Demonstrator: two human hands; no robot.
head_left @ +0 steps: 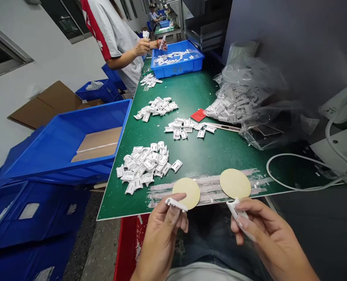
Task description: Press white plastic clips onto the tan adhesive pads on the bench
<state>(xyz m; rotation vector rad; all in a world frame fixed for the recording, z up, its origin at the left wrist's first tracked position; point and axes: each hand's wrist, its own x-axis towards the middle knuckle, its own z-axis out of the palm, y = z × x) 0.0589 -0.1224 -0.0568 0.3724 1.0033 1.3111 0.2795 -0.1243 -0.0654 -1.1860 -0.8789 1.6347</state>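
Between thumb and fingers, my left hand pinches a small white plastic part at the table's near edge. My right hand grips another white plastic part, held tilted. Just beyond my left hand lies a round cream disc, its near side partly covered by the fingers. A second cream disc is just past my right hand. A pile of similar white parts sits left of the discs on the green table, with one part lying apart at its right.
More white piles lie farther up. A plastic bag of parts, a red square and a white cable are on the right. A co-worker handles parts over a blue tray. Blue crates stand left.
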